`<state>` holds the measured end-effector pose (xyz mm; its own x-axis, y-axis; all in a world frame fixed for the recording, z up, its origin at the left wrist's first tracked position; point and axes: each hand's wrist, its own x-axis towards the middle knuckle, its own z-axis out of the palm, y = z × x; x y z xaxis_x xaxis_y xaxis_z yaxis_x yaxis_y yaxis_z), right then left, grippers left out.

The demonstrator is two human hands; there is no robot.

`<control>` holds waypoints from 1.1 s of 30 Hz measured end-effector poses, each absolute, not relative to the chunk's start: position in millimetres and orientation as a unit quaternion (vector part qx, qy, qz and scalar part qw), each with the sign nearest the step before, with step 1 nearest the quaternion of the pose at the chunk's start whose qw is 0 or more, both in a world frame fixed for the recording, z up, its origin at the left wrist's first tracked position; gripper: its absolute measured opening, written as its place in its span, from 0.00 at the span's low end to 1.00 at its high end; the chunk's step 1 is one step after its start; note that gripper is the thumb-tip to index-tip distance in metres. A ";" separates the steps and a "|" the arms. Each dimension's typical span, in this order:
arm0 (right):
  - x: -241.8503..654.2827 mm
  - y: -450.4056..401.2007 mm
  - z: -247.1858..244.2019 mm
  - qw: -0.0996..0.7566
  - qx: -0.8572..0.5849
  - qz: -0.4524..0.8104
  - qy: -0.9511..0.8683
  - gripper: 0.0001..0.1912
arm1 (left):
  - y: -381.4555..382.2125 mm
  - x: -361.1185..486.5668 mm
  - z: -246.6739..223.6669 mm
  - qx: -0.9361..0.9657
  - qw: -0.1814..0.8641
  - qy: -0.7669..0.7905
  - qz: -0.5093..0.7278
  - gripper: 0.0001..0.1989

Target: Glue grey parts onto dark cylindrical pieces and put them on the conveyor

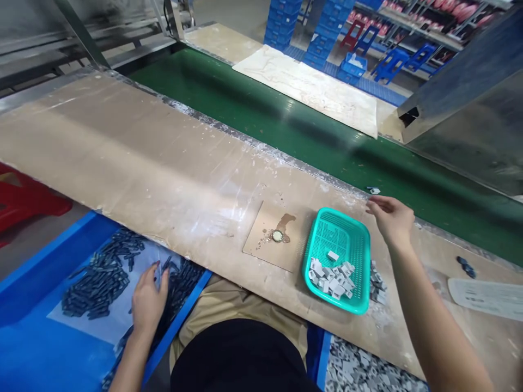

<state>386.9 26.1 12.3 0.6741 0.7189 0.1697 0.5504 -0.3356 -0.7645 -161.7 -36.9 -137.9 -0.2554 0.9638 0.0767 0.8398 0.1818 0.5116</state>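
Slim dark-blue plastic pieces [96,286] lay heaped in a blue plastic bin [28,348], left hand [149,299] at them, couldn't tell if pinching any. Right hand [393,220] had fingertips bunched, grip unclear, near one grey-and-dark piece [373,190] on the green belt [253,114]. Loads seemed left.

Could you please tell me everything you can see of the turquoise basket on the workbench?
The turquoise basket is an open-topped, rounded rectangle, apparently plastic, with a smooth rim and perforated sides and floor. It stands upright on the brown workbench, holding light grey pieces heaped mostly at its near end. More pieces lie by its right side. The right hand is apart from it.
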 end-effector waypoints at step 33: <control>224.5 -11.6 24.9 0.340 -0.629 0.409 -0.567 0.16 | -48.9 -175.1 -134.2 0.393 0.398 0.775 0.295 0.15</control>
<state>224.5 -11.6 24.9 0.0230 0.9914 -0.1291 0.4355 -0.1262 -0.8913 -175.1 -48.9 -134.2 -0.3744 0.8437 -0.3847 0.3738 0.5170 0.7701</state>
